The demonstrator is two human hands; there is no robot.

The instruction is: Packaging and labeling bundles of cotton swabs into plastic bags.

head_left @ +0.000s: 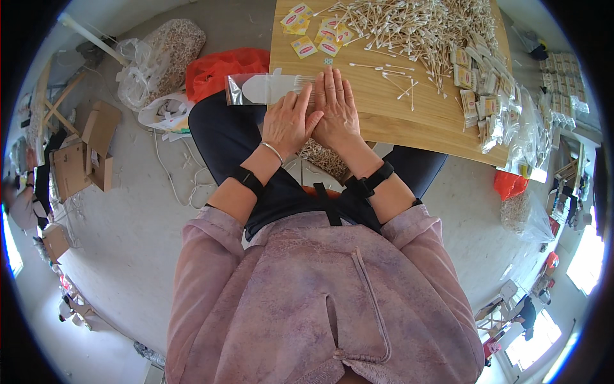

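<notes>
A clear plastic bag (235, 93) lies across the near left edge of the wooden table, partly past it. Inside is a white round-ended card (257, 89), with a row of cotton swabs (303, 81) beside it. My left hand (287, 124) rests over the bag's near part, fingers stretched forward. Flat against the bag's right end is my right hand (336, 114), its fingers straight and close together. Both thumbs come near each other, and the hands cover much of the swab end. Just beyond my fingertips lie several small yellow-and-white cards (329, 47).
A big heap of loose cotton swabs (409, 29) covers the table's far side. Packed swab bags (489, 102) pile up along its right edge. On the left are a red plastic bag (227, 64), a clear sack of swabs (173, 54) and cardboard boxes (96, 144).
</notes>
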